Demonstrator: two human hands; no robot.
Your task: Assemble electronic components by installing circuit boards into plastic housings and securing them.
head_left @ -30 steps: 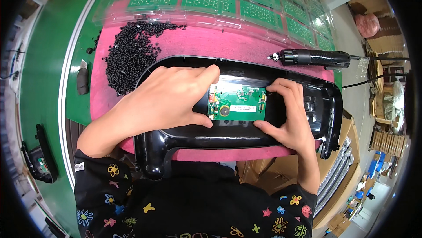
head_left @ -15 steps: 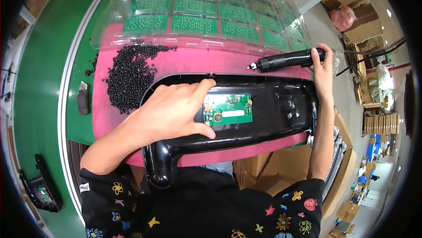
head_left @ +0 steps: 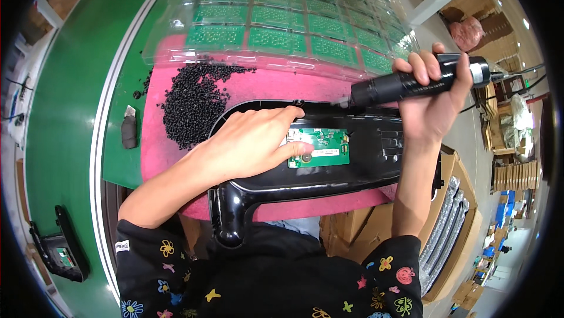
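Observation:
A glossy black plastic housing (head_left: 376, 171) lies across a pink mat (head_left: 264, 89). A small green circuit board (head_left: 320, 146) sits in its recess. My left hand (head_left: 252, 144) rests flat on the housing with its fingertips on the board's left edge. My right hand (head_left: 432, 91) grips a black electric screwdriver (head_left: 411, 83), held above the housing with its tip pointing left, over the housing's upper edge near the board.
A heap of small black screws (head_left: 191, 103) lies on the mat to the left. Clear trays of green circuit boards (head_left: 282, 18) fill the far side. A green conveyor belt (head_left: 64, 100) runs at left, carrying a black device (head_left: 59, 250). Cardboard boxes (head_left: 452, 218) stand lower right.
My right hand left the housing, took hold of the screwdriver lying beyond it and lifted it toward the board. My left hand stayed on the board.

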